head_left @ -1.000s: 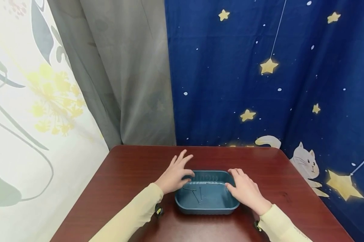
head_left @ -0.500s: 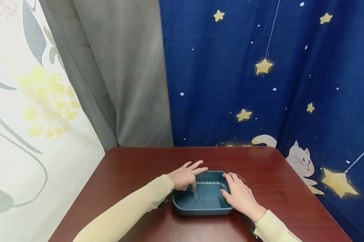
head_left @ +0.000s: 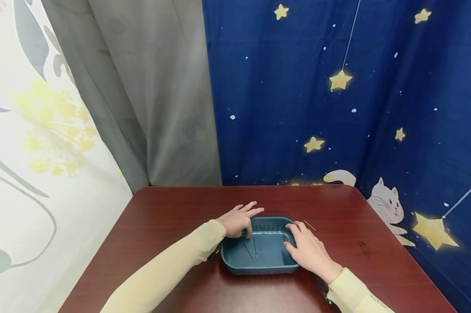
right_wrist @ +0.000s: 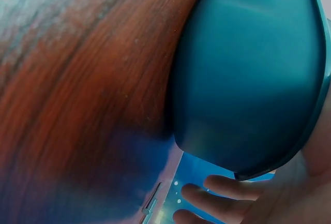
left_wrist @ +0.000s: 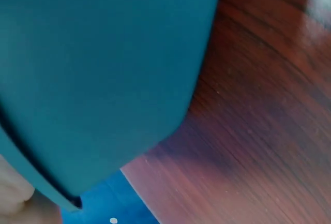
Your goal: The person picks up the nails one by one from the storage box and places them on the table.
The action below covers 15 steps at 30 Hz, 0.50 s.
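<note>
A teal plastic tray (head_left: 258, 270) stands on the table in the head view. Its floor carries thin dark nails: one slanted nail (head_left: 248, 252), another nail (head_left: 255, 247) beside it. My left hand (head_left: 234, 222) reaches over the tray's back left side, thumb and index finger together inside, other fingers stretched out. Between those two fingertips shows a thin nail (head_left: 243, 235), mostly hidden. On the right side, my right hand (head_left: 312, 250) holds the tray rim, thumb inside and fingers outside. Its fingers (right_wrist: 217, 203) show past the tray (right_wrist: 248, 74) in the right wrist view.
Beyond the right hand, a loose nail (head_left: 309, 225) lies on the red-brown wooden table (head_left: 172, 208); its flat head shows in the right wrist view. A grey curtain (head_left: 176, 108) and a blue star-patterned curtain (head_left: 274, 130) hang behind the table.
The left hand has gone from spread fingers over the tray's left rim to pinching a nail inside, then lifted slightly. The right hand stays on the rim. The camera view has shifted a little.
</note>
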Each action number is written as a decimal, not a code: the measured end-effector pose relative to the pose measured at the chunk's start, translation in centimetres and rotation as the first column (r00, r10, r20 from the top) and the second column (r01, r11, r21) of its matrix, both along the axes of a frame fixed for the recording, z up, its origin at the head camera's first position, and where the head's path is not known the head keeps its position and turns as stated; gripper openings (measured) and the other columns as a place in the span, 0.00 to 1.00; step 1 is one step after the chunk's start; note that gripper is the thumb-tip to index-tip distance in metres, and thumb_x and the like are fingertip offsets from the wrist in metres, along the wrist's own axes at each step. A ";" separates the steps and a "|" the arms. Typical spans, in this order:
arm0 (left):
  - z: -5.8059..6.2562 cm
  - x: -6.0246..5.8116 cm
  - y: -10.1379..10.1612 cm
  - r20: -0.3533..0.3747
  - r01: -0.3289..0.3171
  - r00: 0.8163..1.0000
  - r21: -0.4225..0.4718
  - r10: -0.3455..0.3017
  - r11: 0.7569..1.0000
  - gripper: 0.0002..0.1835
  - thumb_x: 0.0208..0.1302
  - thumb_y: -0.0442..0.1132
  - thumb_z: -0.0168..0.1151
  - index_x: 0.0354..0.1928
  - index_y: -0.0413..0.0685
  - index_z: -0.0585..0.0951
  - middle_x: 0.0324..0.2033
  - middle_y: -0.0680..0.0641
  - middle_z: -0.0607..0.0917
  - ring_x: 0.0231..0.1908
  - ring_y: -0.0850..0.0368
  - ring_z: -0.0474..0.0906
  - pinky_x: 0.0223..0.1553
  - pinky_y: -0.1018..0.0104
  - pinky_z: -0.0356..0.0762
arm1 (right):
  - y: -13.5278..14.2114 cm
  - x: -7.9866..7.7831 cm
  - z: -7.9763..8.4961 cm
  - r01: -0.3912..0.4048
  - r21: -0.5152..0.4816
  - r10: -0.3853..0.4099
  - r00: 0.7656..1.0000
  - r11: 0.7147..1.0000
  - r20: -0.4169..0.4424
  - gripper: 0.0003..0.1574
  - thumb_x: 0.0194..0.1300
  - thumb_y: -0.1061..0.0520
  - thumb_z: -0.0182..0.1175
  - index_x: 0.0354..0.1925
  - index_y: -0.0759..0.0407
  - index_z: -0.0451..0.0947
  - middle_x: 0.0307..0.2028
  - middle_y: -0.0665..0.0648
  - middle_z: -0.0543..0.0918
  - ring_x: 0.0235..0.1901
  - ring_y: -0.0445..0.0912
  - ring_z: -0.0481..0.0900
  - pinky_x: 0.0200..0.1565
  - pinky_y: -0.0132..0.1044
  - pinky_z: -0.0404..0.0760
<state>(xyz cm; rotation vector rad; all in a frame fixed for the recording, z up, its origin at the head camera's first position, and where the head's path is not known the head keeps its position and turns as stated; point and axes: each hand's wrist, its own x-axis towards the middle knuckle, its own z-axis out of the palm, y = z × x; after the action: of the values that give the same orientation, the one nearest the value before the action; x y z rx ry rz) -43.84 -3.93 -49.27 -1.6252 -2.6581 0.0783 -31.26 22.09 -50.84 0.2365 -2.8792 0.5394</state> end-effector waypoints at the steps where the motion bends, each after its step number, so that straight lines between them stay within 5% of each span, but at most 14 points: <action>1: -0.1 -0.1 -0.2 0.002 -0.001 1.000 0.003 0.001 1.000 0.23 0.54 0.25 0.72 0.26 0.72 0.89 0.78 0.50 0.55 0.78 0.44 0.37 0.66 0.33 0.58 | 0.0 0.0 0.0 0.000 -0.003 0.000 1.000 1.000 0.004 0.35 0.64 0.46 0.67 0.66 0.53 0.73 0.66 0.61 0.70 0.59 0.58 0.74 0.46 0.61 0.80; 8: -0.3 -0.3 -0.6 0.017 -0.008 1.000 0.015 0.008 1.000 0.22 0.55 0.26 0.72 0.23 0.70 0.87 0.78 0.52 0.54 0.78 0.44 0.37 0.66 0.33 0.59 | -0.1 0.0 -0.1 -0.003 -0.015 0.003 1.000 1.000 0.021 0.33 0.65 0.46 0.66 0.65 0.54 0.74 0.67 0.63 0.70 0.64 0.60 0.71 0.48 0.64 0.78; 15: 0.1 -0.3 -0.4 0.022 -0.045 0.999 0.016 0.045 0.999 0.13 0.54 0.38 0.78 0.26 0.70 0.87 0.79 0.48 0.53 0.78 0.42 0.37 0.64 0.29 0.56 | 0.3 -0.1 0.1 -0.014 -0.011 0.014 1.000 1.000 0.004 0.35 0.65 0.46 0.67 0.67 0.54 0.72 0.65 0.61 0.71 0.62 0.58 0.73 0.46 0.60 0.80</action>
<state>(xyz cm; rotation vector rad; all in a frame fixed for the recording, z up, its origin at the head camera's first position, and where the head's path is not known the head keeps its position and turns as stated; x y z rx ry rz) -44.10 -4.28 -49.21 -1.5706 -2.7040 0.0405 -31.34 22.36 -50.75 0.2545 -2.8803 0.5585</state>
